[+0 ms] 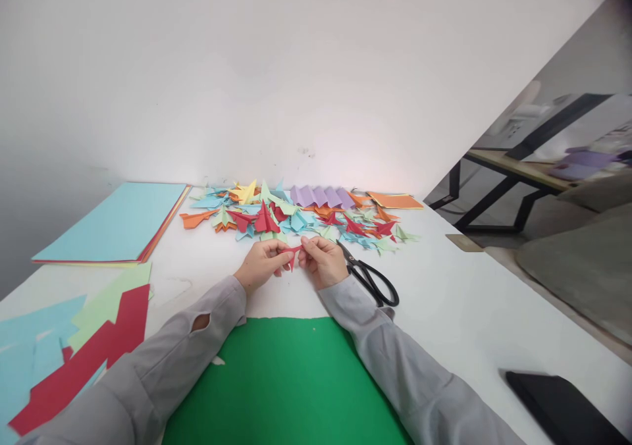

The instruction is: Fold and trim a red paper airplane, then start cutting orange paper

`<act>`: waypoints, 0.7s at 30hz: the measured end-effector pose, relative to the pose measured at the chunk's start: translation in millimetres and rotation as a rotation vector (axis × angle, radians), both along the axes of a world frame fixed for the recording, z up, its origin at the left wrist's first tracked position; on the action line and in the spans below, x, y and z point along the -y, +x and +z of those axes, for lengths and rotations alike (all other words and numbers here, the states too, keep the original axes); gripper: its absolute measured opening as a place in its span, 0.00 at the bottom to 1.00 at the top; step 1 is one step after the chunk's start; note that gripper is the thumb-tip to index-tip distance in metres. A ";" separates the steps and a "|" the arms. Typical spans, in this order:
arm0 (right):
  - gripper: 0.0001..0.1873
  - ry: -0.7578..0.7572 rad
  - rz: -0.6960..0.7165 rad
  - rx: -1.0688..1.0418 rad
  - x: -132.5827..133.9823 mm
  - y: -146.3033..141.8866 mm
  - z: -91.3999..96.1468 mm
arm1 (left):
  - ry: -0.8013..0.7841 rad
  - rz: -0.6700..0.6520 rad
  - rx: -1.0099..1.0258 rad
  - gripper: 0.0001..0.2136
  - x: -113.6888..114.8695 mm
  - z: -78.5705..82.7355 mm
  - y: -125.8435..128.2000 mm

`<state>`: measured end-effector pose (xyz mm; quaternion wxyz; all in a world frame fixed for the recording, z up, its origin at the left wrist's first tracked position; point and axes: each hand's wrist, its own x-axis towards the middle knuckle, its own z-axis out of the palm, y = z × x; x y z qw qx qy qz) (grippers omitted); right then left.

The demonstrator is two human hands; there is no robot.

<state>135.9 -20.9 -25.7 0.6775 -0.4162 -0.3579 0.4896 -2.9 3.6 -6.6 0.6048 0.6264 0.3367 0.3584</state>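
Observation:
Between my two hands is a small folded piece of red paper (pixel 291 258), its lower tip pointing down. My left hand (pixel 264 262) pinches its left side between thumb and fingers. On the right side, my right hand (pixel 322 259) grips it the same way; the fingertips hide part of the folds. Just behind the hands lies a heap of folded paper planes (pixel 266 218) in red, orange, blue, green and yellow. Black-handled scissors (pixel 378 280) rest beside my right wrist. A green sheet (pixel 291 379) lies under my forearms.
A stack of coloured paper (pixel 113 224) lies at the back left, with red cut scraps (pixel 131 320) in front. A pleated purple paper (pixel 320 196) and orange sheets (pixel 397 201) sit near the wall. A black flat object (pixel 567 405) lies at the front right.

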 end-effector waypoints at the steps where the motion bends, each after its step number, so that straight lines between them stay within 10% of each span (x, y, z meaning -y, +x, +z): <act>1: 0.18 -0.005 0.009 -0.004 0.1 -0.3 -0.1 | 0.005 0.000 -0.001 0.10 -0.2 -0.7 0.0; 21: 0.16 0.043 0.113 0.106 -1.6 1.3 -6.0 | 0.019 0.061 0.108 0.14 -4.4 -5.0 -0.7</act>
